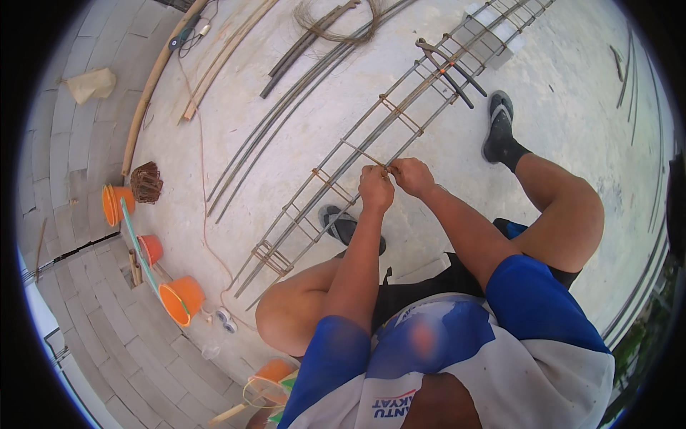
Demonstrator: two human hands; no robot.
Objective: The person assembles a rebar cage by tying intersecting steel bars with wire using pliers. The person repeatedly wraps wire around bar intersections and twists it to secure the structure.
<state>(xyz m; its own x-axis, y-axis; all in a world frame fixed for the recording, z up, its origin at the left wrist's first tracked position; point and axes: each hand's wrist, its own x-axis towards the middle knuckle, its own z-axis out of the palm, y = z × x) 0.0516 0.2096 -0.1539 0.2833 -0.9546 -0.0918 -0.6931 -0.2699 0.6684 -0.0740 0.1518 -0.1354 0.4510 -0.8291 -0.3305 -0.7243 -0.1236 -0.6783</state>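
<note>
Head view: person seated low, legs spread, both arms forward over a steel cage (363,153).
Cage spot: diagonal across the concrete floor (572,64), from near the left knee (304,304) up to top right.
Left hand (376,190): fingers pinched at a crossing on the cage's near rod.
Right hand (413,175): pinched there too, just beside the left; wire or rod between fingertips, cannot tell.
Hold reason: two hands close together probably steady one small joint.
Pale block (506,51): under the far end, likely propping it off the floor.
Pincers (447,76): lying across the cage past the right hand, probably parked within reach.
Left foot (343,225): tight to the cage's near side, crowding the space below the hands.
Right foot (498,125): flat on the floor, clear of the cage.
Loose rods (286,100): beyond the cage, roughly alongside; wire coil (330,34) lies over them.
Cord (203,164): trails along the floor on the left, possible snag.
Far left: rusty ring bundle (146,182), red bucket (149,249), orange bucket (182,300) along the block wall (78,300).
</note>
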